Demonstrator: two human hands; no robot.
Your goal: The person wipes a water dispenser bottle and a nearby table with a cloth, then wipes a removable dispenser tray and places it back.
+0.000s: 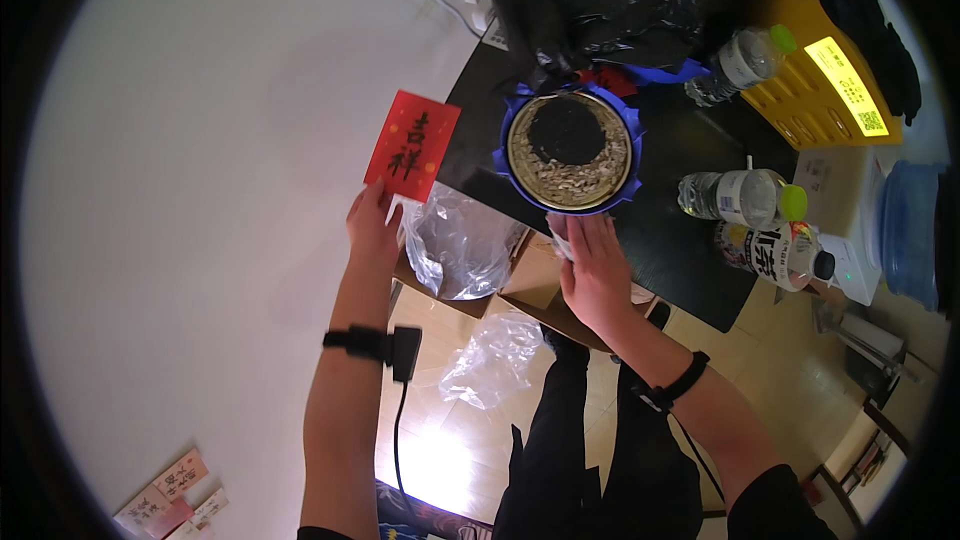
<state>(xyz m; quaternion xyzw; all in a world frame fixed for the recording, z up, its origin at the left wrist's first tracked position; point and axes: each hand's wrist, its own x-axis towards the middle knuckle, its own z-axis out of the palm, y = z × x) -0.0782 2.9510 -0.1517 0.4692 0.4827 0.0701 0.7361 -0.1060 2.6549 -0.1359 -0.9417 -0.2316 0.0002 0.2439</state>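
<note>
My left hand pinches the lower corner of a red paper card or envelope that bears black brush writing and is held up near the white wall. At the black tabletop's edge, my right hand lies palm down with its fingers over a crumpled pale sheet; whether it is tissue or thin film cannot be told. Just beyond those fingertips stands a round bin, lined with a blue plastic bag. Pale husk-like scraps and a dark round patch show inside it.
Clear bottles with green caps and a labelled drink bottle lie to the right, beside a yellow box. A black plastic bag covers the back. Below are cardboard boxes and clear plastic film.
</note>
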